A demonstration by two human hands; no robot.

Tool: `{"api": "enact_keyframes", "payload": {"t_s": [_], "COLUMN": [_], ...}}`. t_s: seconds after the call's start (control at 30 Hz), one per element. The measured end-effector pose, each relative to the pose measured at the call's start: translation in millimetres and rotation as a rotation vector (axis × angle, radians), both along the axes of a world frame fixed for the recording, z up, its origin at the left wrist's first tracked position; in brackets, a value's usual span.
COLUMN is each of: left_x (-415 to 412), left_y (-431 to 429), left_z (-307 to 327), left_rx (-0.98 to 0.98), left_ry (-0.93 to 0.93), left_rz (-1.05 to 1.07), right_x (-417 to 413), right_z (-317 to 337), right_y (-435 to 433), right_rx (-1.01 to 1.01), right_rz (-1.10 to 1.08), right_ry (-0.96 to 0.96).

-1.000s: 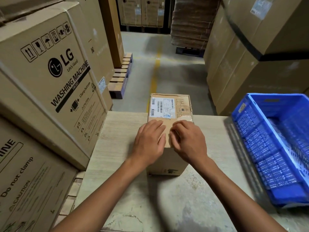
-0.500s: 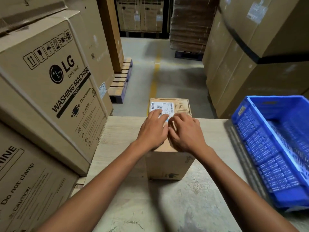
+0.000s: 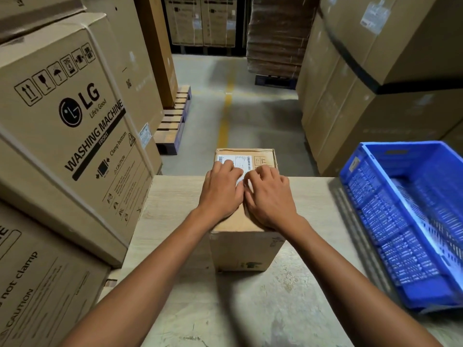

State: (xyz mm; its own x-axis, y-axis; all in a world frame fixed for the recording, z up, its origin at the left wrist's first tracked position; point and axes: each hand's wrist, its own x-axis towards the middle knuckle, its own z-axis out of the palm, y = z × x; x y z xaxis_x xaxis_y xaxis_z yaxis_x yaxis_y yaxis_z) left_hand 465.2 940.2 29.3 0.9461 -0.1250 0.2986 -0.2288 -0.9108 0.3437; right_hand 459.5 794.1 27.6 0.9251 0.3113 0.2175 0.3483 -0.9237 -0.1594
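Centre of the frame, there's the small cardboard box point(image 3: 246, 249), standing square on the pale table point(image 3: 175, 196), its far end reaching the table's back edge. Both hands are right on top of it! The left hand point(image 3: 221, 190) lies palm down on the left half of the lid, fingers lightly bent, tips touching the white shipping label point(image 3: 239, 160) at the far end. The right hand point(image 3: 269, 196) sits just beside it, thumbs nearly meeting along the middle, fingers bent and spread over the right half. Neither hand wraps around anything; they press down on the lid, and the box sits directly beneath both palms.

To the right of the frame, a blue crate point(image 3: 400, 221) rests tilted on the table, near the box but apart from it. On the left, a big washing machine carton point(image 3: 75, 126) looms over the table's edge. Beyond, in the upper middle, a yellow floor line point(image 3: 225, 116) runs away between a wooden pallet point(image 3: 175, 118) and tall stacked cartons point(image 3: 375, 83).
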Motion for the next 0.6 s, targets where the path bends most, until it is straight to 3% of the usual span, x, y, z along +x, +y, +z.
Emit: {"api": "enact_keyframes", "payload": {"t_s": [0.13,0.23,0.43,0.6], "left_x": [4,6,29,54], "left_y": [2,4,5,11], "left_z": [-2,-4,1,-4], "left_rx": [-0.059,-0.025,0.082,-0.147], "left_ry": [0.135,0.23,0.042,0.154], "left_rz": [0.036,0.073,0.112,0.043], "right_x": [4,10,5,-7], "right_z": [3,3,5,5], "right_y": [0,2,1,8], "right_rx": [-0.046,-0.082,-0.054,-0.003], "right_rz": [0.029,0.032,0.024,-0.041], "right_ry": [0.169,0.177,0.18,0.11]}}
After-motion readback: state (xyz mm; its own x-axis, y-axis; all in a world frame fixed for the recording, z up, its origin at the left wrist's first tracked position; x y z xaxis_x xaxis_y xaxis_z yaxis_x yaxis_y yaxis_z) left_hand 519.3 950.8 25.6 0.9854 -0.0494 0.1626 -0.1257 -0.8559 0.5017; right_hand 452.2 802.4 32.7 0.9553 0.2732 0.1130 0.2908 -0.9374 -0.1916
